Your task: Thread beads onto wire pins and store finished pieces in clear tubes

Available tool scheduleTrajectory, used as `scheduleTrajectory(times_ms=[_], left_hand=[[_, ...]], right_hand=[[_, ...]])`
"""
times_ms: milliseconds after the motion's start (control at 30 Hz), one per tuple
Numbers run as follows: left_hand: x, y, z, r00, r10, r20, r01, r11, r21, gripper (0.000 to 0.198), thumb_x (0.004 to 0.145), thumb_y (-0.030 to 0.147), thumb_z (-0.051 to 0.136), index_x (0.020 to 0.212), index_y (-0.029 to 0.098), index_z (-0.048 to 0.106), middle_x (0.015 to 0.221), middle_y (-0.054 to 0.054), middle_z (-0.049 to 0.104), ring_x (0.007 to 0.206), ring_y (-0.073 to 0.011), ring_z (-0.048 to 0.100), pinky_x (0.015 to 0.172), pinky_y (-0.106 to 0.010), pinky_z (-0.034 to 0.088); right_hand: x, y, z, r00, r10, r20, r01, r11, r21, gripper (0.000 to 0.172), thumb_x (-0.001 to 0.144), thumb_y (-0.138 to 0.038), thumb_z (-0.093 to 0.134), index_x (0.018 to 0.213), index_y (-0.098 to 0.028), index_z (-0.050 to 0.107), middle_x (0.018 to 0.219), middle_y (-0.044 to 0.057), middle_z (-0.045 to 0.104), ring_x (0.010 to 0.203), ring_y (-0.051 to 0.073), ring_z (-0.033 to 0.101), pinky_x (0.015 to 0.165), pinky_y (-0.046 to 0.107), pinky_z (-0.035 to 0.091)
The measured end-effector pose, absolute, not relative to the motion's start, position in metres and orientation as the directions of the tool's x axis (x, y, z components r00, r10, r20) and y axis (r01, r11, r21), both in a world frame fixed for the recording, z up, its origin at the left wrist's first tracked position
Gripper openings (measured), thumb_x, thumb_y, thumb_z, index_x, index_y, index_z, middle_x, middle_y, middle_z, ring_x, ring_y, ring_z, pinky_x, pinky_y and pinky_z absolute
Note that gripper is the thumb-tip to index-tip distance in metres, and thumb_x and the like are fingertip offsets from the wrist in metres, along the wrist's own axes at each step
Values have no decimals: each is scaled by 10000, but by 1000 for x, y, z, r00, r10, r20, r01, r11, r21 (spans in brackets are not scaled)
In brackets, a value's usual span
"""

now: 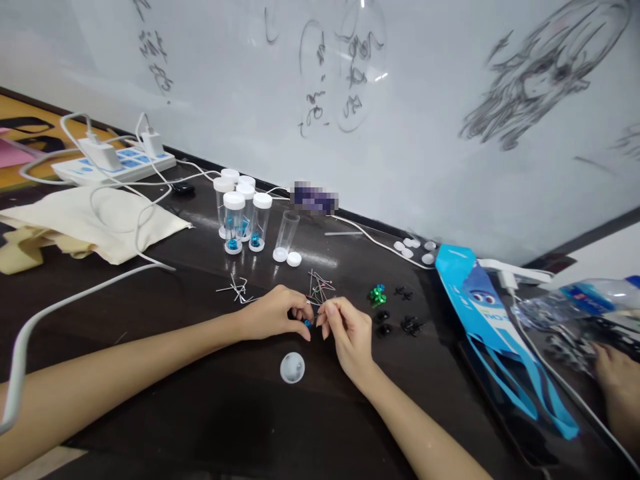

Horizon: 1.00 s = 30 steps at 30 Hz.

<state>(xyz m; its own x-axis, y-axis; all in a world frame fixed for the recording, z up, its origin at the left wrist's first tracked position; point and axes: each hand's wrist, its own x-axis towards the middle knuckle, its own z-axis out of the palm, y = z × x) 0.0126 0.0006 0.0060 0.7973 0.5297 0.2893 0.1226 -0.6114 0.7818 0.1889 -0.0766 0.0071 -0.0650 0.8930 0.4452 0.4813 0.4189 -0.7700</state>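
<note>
Near the middle of the dark table, my left hand is closed around a small shiny blue part. My right hand pinches just beside it, fingertips together; what they grip is too small to make out. Just behind the hands lie thin metal pins with coloured ends and bent metal hex keys. A small round translucent dish sits in front of them. To the right are green parts and little black parts.
Several capped clear tubes stand behind, some with blue parts inside. Nearby are an uncapped tube and white cap. A cloth bag, power strip and cables lie left. Right are a blue strap, bottle and another person's hand.
</note>
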Motion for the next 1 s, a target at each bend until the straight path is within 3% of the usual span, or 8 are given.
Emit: scheduleTrajectory(times_ms=[767,1000], left_hand=[[13,-1,8,797,529,292,140,-632,763,132,759,251,775,812,152,706,711,17,615,663,-131,577,644,-213,445],[13,-1,9,789,539,294,148,-631,761,163,754,265,777,752,140,673,688,21,600,646,-131,567,624,-213,430]], right_hand=[[189,-77,11,-121,866,485,565,462,-684,257,1008,-229,417,800,-197,566,628,-30,573,500,94,537,561,213,426],[188,-75,11,-216,850,480,592,505,-628,248,993,-219,440,794,-192,586,641,-11,575,573,124,563,613,237,434]])
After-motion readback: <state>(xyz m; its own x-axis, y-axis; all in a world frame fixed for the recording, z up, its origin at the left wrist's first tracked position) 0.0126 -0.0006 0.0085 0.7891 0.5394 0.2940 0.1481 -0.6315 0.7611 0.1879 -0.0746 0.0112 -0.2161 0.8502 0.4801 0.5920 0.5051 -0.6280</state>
